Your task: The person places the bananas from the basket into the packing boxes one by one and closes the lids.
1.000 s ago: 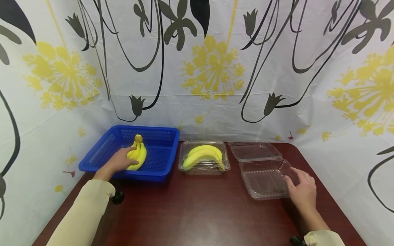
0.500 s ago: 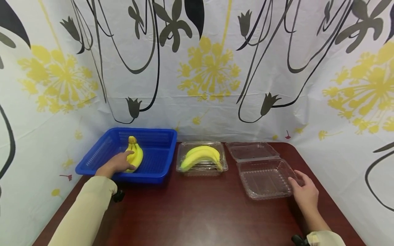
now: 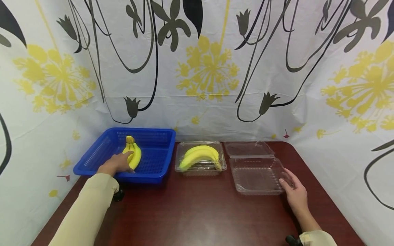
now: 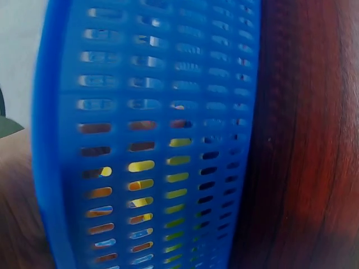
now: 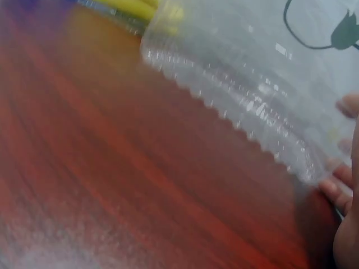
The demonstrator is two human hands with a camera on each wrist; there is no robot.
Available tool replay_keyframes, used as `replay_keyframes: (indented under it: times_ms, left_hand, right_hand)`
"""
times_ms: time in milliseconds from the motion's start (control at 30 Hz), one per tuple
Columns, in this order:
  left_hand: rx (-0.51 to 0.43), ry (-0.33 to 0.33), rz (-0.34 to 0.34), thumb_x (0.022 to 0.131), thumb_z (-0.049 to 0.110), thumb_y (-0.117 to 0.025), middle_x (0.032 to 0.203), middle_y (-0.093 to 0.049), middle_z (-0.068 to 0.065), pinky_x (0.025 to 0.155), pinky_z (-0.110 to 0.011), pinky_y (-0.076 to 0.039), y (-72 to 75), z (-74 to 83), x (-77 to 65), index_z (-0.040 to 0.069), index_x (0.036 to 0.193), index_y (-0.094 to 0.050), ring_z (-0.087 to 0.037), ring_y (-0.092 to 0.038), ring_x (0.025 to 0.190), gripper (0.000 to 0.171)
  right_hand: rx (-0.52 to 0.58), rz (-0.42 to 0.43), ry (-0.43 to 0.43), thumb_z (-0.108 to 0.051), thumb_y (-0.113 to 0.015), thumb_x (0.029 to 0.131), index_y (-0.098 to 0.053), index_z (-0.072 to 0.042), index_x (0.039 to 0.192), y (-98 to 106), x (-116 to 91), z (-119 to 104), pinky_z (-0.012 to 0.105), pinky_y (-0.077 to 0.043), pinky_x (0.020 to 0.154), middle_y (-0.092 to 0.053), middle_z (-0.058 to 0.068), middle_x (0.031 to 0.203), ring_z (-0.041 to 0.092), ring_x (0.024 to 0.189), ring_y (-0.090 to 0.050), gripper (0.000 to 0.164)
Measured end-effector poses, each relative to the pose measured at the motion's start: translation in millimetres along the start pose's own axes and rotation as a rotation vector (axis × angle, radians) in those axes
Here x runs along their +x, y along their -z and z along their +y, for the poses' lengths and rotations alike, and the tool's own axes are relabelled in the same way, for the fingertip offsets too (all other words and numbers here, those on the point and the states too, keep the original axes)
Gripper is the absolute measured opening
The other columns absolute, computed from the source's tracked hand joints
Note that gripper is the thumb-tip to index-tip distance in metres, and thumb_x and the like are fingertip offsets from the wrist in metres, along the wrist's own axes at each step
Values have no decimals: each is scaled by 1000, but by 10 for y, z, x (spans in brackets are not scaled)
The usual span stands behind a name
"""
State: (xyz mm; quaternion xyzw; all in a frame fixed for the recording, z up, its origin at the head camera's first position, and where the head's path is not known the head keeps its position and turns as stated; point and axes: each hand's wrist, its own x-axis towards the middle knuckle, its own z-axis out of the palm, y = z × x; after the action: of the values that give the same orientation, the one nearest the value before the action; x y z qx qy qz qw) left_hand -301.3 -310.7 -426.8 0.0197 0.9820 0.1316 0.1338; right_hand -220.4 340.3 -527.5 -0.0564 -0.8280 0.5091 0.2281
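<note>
Head: the left hand (image 3: 115,163) grasps the bananas (image 3: 136,157) inside the blue basket (image 3: 141,178); the right hand (image 3: 297,196) pinches the open container (image 3: 257,179), seemingly positioning it. Lifting would call for a secure hold. The open container has slid leftward since the earlier frame. Left wrist: the blue basket's slats partly screen the bananas. Right wrist: fingertips (image 5: 332,189) meet the open container's corner

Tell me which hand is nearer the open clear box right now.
The right hand: it holds the open clear box by its right side. The left hand is farther off, on the bananas in the blue basket at the table's left.
</note>
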Motion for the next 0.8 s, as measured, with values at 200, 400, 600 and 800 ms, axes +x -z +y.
replay_keyframes:
  times_ms: [200,400,600,800]
  left_hand:
    - [80,-15,3,79,25,-79,138,-36,-37,85,-68,-39,-42,-29,49,7,151,-32,-57,-34,121,87]
    - [145,-45,41,83,12,-68,126,-48,-35,79,-60,-44,-28,-13,80,6,148,-37,-51,-46,110,72]
    - [179,-65,106,83,10,-66,108,-60,-26,67,-49,-46,24,30,56,4,144,-44,-37,-56,89,64]
    - [176,-104,214,85,10,-65,111,-62,-27,65,-49,-48,69,40,-3,3,137,-52,-40,-59,93,54]
  right_hand:
    - [-31,-40,64,-18,-64,96,-51,-9,142,9,-43,23,5,-40,79,-57,9,135,-12,104,-53,49]
    - [-95,-57,85,-23,-64,96,-52,-13,142,-9,-53,18,5,-38,78,-57,16,133,-11,106,-49,49]
    - [-84,-68,84,-23,-64,96,-50,-14,144,-10,-55,20,5,-39,77,-55,19,134,-12,107,-47,50]
    - [-112,-69,71,-24,-63,96,-50,-15,144,0,-67,21,4,-38,77,-55,20,135,-14,106,-46,51]
